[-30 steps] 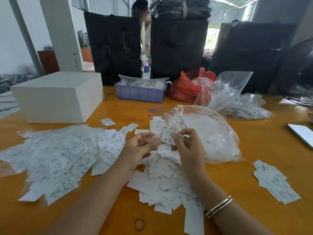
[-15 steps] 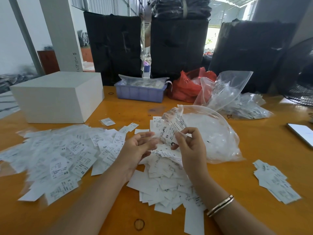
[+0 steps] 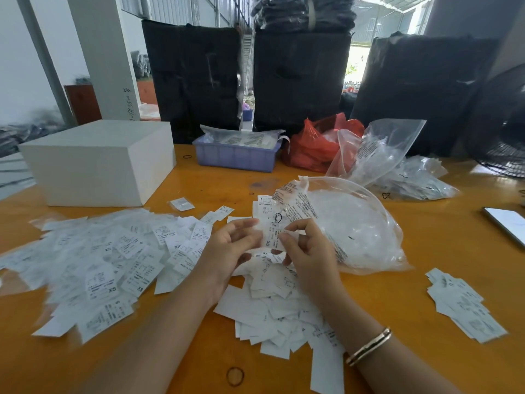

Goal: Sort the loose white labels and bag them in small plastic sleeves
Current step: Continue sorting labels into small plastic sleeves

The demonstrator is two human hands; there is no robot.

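Observation:
My left hand and my right hand meet over the middle of the table and pinch one white label marked XS between their fingertips. Under them lies a heap of loose white labels. To the left spreads a wide pile of labels in small clear sleeves. A big clear bag stuffed with small sleeves lies just right of my hands. A smaller stack of labels sits at the right.
A white box stands at the back left on the orange table. Behind are a lilac tray, a red bag, more clear bags, a phone and a fan at the right edge.
My right hand has brought the XS label leftward to my left hand, whose fingers now pinch its other edge. The person behind the black bales is no longer in view.

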